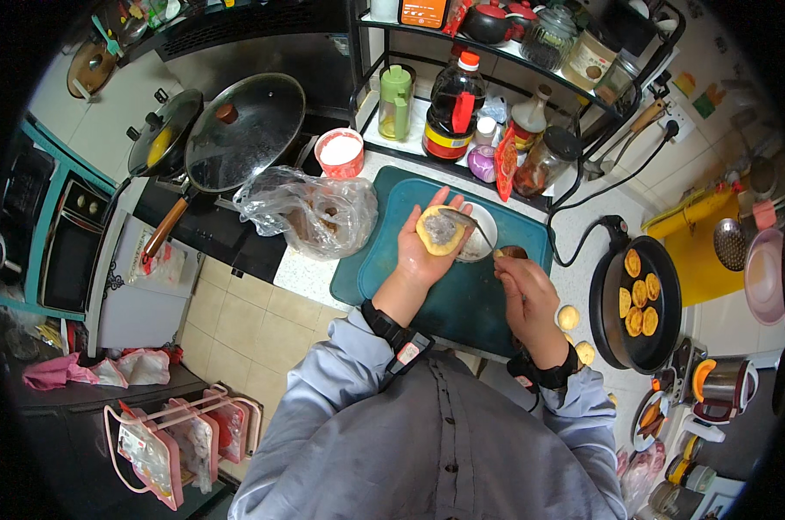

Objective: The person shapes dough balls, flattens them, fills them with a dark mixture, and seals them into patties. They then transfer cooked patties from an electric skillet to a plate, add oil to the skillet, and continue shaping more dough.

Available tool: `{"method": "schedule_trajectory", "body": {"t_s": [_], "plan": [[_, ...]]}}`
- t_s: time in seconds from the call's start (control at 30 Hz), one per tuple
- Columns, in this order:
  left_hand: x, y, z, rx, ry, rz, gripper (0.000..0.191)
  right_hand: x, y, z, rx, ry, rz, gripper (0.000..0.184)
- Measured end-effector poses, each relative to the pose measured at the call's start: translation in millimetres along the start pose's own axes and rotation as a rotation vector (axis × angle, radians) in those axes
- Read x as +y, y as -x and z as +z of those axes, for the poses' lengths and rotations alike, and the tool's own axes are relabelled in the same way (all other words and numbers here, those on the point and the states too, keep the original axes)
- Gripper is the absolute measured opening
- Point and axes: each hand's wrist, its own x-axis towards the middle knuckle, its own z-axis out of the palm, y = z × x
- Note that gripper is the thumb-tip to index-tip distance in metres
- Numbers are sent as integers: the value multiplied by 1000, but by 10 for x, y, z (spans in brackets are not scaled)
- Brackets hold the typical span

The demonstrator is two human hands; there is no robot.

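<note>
On the open palm of my left hand (422,250) lies a flat round of yellow dough (437,240) with a greyish filling on its middle. My right hand (529,296) grips the handle of a metal spoon (465,220), whose bowl rests at the filling's upper right edge. Behind the dough and spoon, a white bowl (487,227) with some filling stands on the green cutting board (470,305), partly hidden by my left hand. A brown round object (513,252) shows just behind my right fingers; what it is cannot be told.
Yellow dough balls (568,317) lie right of the board. Farther right, a black electric pan (669,312) holds several browned cakes. A plastic bag (327,214) and a red tub of white powder (340,153) stand left. A lidded wok (246,133) sits on the stove; a bottle rack (457,169) stands behind.
</note>
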Motion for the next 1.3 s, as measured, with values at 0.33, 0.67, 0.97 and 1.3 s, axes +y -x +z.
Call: {"method": "schedule_trajectory", "body": {"t_s": [0.33,0.67,0.97,1.3], "plan": [[69,142,133,50,0,67,50,791,241,361,361,-645,783,24],[-57,287,366,4,-18,-58,49,726,201,209,182,345,566,43],[-289,366,471,-75,-82,-194,48,-90,-97,-9,-73,191,-129,47],[-442,465,519,-91,-22,-339,48,135,-164,-207,-18,192,174,22]]}}
